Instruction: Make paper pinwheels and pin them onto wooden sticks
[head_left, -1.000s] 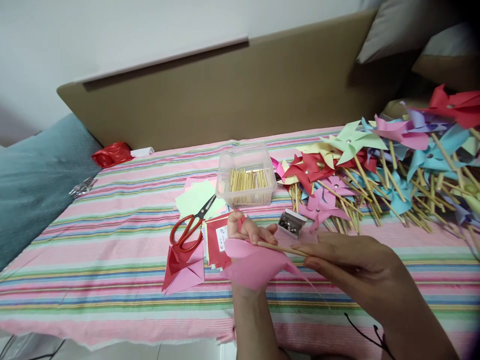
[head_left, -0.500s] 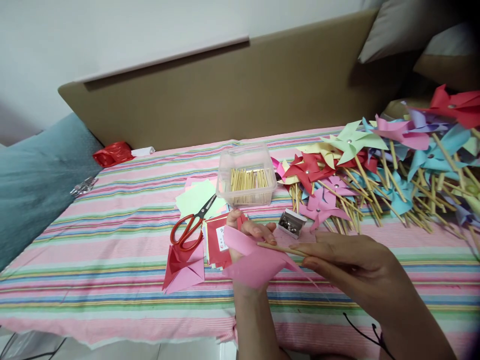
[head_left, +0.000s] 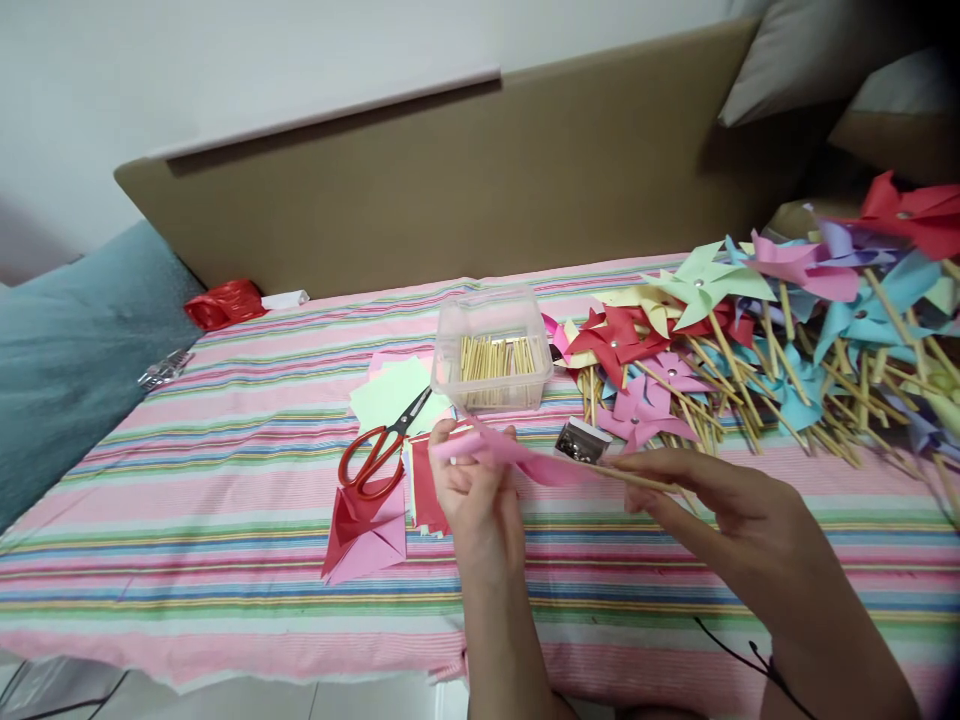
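A pink paper pinwheel [head_left: 544, 467] is seen nearly edge-on in front of the clear box. My left hand [head_left: 480, 490] has its fingers closed around the left part of the pink paper. Between the thumb and fingers of my right hand [head_left: 697, 500] is a thin wooden stick [head_left: 637, 480], which runs left to the pinwheel. Just behind the pinwheel sits a small open box of metal pins [head_left: 581, 441]. Red-handled scissors [head_left: 384, 445] lie left of my left hand, beside a stack of red paper [head_left: 427, 490].
A clear plastic box [head_left: 491, 350] holds many sticks. Finished pinwheels [head_left: 697, 284] are piled at the right. Light green sheets [head_left: 394, 395] and folded red and pink paper [head_left: 367, 530] lie left. A red bundle [head_left: 225, 305] is near the blue cushion [head_left: 90, 350].
The pink pinwheel has tilted from showing its face to nearly edge-on and moved up slightly. My left hand has turned with it, and my right hand has shifted a little to the right.
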